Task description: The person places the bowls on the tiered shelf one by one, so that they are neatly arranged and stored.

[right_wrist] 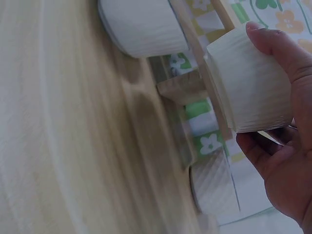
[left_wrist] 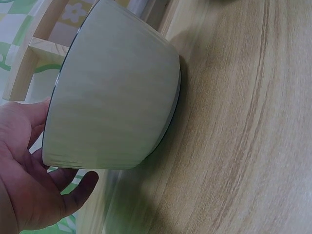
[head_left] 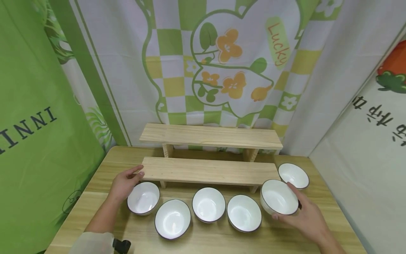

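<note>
My right hand [head_left: 306, 215] grips a white bowl [head_left: 279, 197] with a dark rim, thumb on one side and fingers on the other. In the right wrist view this bowl [right_wrist: 253, 80] is raised off the table beside the lower shelf's right end. My left hand [head_left: 124, 183] is at the far-left bowl [head_left: 143, 198], its fingers loosely bent by the rim and near the lower shelf's left end. From the left wrist, that bowl [left_wrist: 112, 92] stands on the table, hiding part of the fingers [left_wrist: 80, 192].
A two-step wooden rack, with upper board [head_left: 209, 135] and lower board [head_left: 209, 171], stands at the table's back. Three more bowls, left [head_left: 172, 219], middle [head_left: 208, 205] and right [head_left: 244, 213], sit before it. Another bowl [head_left: 293, 175] is behind the right hand. Curtains surround the table [head_left: 98, 197].
</note>
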Action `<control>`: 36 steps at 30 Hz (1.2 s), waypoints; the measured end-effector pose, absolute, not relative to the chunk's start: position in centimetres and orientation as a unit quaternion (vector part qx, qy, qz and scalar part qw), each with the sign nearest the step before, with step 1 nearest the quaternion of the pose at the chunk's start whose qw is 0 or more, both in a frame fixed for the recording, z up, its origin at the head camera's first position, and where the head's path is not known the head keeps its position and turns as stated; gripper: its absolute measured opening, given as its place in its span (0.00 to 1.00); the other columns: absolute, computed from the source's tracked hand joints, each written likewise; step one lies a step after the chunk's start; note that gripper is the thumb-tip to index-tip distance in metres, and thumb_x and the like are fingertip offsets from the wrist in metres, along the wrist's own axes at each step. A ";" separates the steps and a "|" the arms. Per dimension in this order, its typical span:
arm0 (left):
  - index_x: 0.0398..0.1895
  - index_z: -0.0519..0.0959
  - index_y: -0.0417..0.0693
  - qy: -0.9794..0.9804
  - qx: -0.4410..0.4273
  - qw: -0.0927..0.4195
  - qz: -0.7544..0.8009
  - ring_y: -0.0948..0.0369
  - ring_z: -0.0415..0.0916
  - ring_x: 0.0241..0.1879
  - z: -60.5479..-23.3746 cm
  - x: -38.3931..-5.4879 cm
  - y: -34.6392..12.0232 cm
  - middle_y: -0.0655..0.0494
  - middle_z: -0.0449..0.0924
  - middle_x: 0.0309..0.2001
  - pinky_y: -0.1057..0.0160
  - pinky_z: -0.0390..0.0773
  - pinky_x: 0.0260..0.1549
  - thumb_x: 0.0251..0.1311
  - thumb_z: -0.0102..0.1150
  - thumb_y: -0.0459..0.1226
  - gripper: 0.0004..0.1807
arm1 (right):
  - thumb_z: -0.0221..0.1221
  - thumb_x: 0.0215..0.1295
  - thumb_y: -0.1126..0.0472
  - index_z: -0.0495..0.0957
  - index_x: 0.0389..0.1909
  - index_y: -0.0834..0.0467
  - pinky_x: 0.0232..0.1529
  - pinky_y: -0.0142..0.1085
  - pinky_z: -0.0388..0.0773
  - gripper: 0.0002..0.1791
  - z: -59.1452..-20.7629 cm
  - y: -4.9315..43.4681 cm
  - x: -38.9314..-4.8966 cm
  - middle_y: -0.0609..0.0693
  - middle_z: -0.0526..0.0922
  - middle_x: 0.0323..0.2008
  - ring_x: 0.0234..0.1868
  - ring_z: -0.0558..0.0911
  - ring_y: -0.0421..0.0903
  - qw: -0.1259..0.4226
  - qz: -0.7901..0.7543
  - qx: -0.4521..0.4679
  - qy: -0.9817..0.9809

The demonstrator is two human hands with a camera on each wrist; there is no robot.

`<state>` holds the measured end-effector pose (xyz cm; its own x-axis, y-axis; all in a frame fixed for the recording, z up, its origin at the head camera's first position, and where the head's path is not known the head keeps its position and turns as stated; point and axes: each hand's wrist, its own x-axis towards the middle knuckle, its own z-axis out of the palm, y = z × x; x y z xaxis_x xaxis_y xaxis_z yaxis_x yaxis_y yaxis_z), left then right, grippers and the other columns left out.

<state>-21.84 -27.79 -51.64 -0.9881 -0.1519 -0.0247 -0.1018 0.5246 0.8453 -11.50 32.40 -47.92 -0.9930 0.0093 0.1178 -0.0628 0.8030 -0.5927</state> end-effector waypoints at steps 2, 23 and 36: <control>0.69 0.78 0.48 -0.873 0.075 0.025 -0.482 0.52 0.85 0.50 -51.6 -21.8 -27.8 0.42 0.87 0.52 0.69 0.79 0.41 0.72 0.62 0.53 0.29 | 0.82 0.40 0.37 0.54 0.83 0.50 0.58 0.67 0.69 0.70 -47.5 32.1 -11.8 0.72 0.66 0.72 0.67 0.69 0.73 0.058 0.315 0.021 -0.947; 0.69 0.78 0.45 -0.871 0.072 0.024 -0.486 0.54 0.85 0.47 -51.1 -21.4 -27.5 0.41 0.87 0.50 0.67 0.80 0.40 0.72 0.63 0.52 0.30 | 0.82 0.40 0.36 0.59 0.82 0.49 0.63 0.65 0.67 0.68 -44.3 28.9 -14.7 0.66 0.67 0.74 0.71 0.67 0.69 0.083 0.328 0.086 -0.937; 0.69 0.78 0.47 -0.871 0.075 0.026 -0.485 0.54 0.85 0.48 -51.4 -21.7 -27.6 0.42 0.87 0.51 0.69 0.79 0.40 0.72 0.62 0.54 0.30 | 0.83 0.43 0.39 0.57 0.82 0.50 0.64 0.61 0.70 0.67 -42.4 26.8 -16.6 0.63 0.67 0.74 0.69 0.71 0.67 0.047 0.386 0.102 -0.916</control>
